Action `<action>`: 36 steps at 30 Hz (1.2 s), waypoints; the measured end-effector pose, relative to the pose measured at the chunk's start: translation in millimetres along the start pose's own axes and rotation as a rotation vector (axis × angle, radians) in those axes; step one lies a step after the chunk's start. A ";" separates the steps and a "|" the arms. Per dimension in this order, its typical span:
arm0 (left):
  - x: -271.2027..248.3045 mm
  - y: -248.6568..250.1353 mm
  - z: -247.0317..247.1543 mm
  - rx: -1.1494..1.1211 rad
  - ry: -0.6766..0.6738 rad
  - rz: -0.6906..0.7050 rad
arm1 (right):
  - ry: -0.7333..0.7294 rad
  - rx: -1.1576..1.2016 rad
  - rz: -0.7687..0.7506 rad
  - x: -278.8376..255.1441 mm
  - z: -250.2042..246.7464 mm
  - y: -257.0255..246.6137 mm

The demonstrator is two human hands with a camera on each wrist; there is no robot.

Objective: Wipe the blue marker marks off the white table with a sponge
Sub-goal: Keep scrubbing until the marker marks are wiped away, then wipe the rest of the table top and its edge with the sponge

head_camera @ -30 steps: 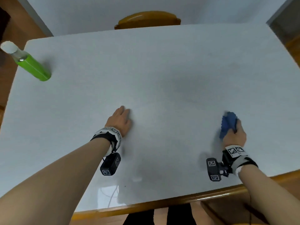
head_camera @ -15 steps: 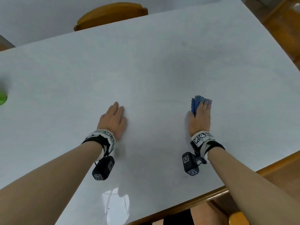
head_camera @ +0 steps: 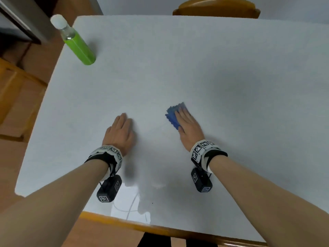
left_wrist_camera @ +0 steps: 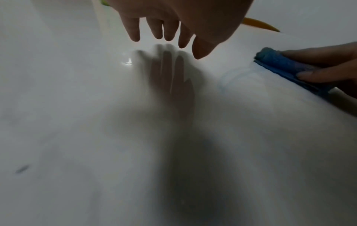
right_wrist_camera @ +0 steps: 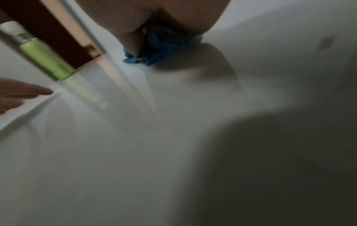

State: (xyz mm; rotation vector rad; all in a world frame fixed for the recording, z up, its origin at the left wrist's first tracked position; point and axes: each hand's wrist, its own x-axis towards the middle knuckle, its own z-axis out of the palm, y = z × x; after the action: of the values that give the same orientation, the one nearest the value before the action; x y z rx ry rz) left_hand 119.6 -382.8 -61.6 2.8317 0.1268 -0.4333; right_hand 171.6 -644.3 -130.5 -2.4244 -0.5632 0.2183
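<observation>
Likely a home dining room. White glossy desk (head_camera: 195,59) with a wooden edge trim fills most of the frame. Curved wooden chair back (head_camera: 216,7) at top centre, pushed up to the far edge. Wood-toned floor (head_camera: 35,65) and more wooden furniture at the left edge; grey-white wall at top right. Green bottle (head_camera: 76,41) with a white cap stands at upper left, near the desk's corner.

The desk (head_camera: 195,68) has a smooth, glossy white top that mirrors fingers and light, edged in varnished wood. The blue sponge (head_camera: 173,114) looks soft and rough, with a wavy edge. The bottle (head_camera: 78,44) at upper left is clear plastic with a matt white cap.
</observation>
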 end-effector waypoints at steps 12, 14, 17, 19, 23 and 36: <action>-66.0 -71.0 3.3 -0.121 0.006 -0.098 | -0.310 0.152 -0.332 -56.2 76.7 -111.5; -66.4 -69.8 -1.1 -0.121 -0.009 -0.075 | -0.330 0.171 -0.292 -77.1 77.3 -119.2; -59.1 -61.4 -6.7 -0.123 -0.009 0.002 | -0.273 0.250 -0.189 -93.9 63.7 -118.7; -50.5 -49.2 -9.1 -0.128 -0.022 0.055 | -0.131 0.330 -0.028 -93.9 38.0 -108.5; -27.0 -14.8 -7.3 -0.120 -0.123 0.120 | 0.319 0.429 0.335 -92.7 -39.3 -54.6; 38.4 79.6 12.3 0.121 -0.386 0.133 | 0.443 0.197 0.778 -167.9 -120.1 106.3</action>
State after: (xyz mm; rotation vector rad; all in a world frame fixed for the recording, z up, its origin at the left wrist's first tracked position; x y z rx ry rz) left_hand 162.8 -460.9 -64.4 2.7852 -0.1691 -0.9718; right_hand 92.2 -860.2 -98.7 -2.2757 0.5842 0.0421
